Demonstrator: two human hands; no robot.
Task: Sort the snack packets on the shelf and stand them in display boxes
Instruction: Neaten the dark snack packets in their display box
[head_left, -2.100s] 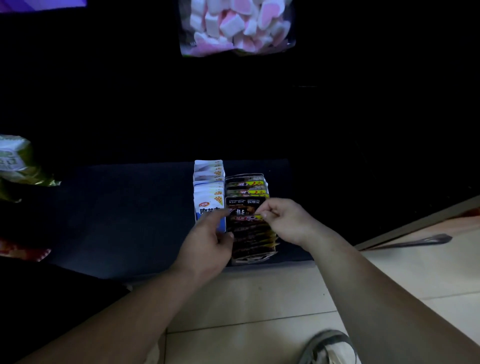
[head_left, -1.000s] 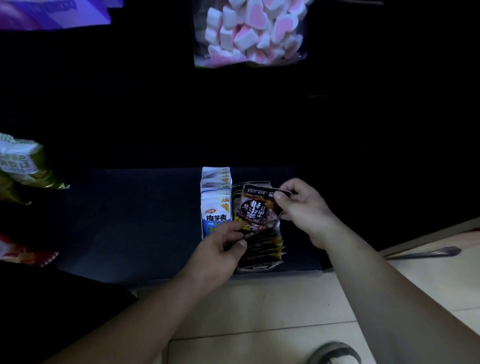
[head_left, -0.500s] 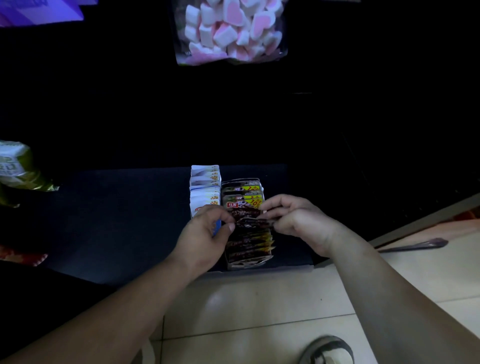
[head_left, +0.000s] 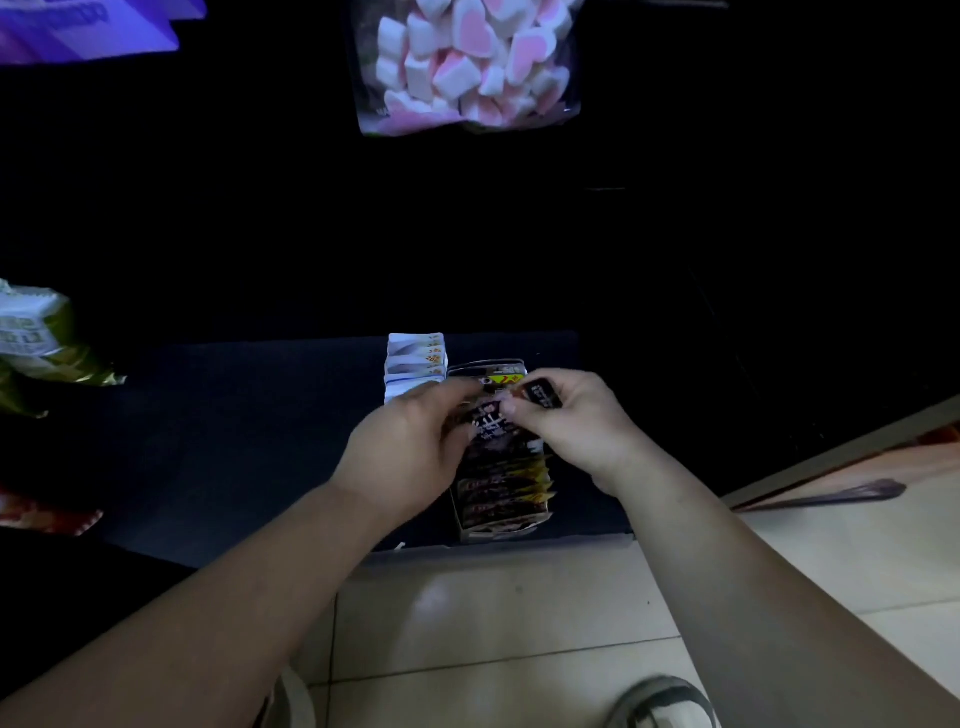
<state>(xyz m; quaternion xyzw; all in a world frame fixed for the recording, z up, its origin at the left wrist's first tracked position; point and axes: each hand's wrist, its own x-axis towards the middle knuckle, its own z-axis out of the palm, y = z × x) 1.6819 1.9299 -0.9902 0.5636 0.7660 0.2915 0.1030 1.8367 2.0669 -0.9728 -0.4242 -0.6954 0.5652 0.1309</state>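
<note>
From my feed, both hands meet over the open top of the display box (head_left: 497, 531). My left hand (head_left: 410, 452) shows its back to the camera. Its fingers (head_left: 460, 391) are curled in over the upper left edge of a dark packet (head_left: 491, 422), gripping it. The thumb is hidden under the hand, so I cannot tell how it lies.

My right hand (head_left: 576, 431) is closed too. Its thumb and first fingers (head_left: 511, 408) pinch the upper right of the same packet, and a black corner sticks out above the knuckles. The fingertips of the two hands are almost touching, with only a narrow strip of the packet's printed face showing between them.

The packet is upright, face toward me, and blurred. I can make out pale lettering on a dark brown ground but cannot read it. It sits directly under the fingers, at the far half of the box. Whether its lower edge is already down among the others I cannot tell.

Just nearer to me than the fingers, a row of dark packets (head_left: 503, 486) with yellow edges stands on end, filling the box to its front wall. Just left of my left fingertips, and beyond them, stands a row of white-and-blue packets (head_left: 415, 358), side by side with the box. Both rows are on the dark shelf (head_left: 234, 431), close to its front edge.

Far beyond the fingers hangs a marshmallow bag (head_left: 467, 62), pink and white. Well to the left of my left hand lies a green packet (head_left: 36, 343).
</note>
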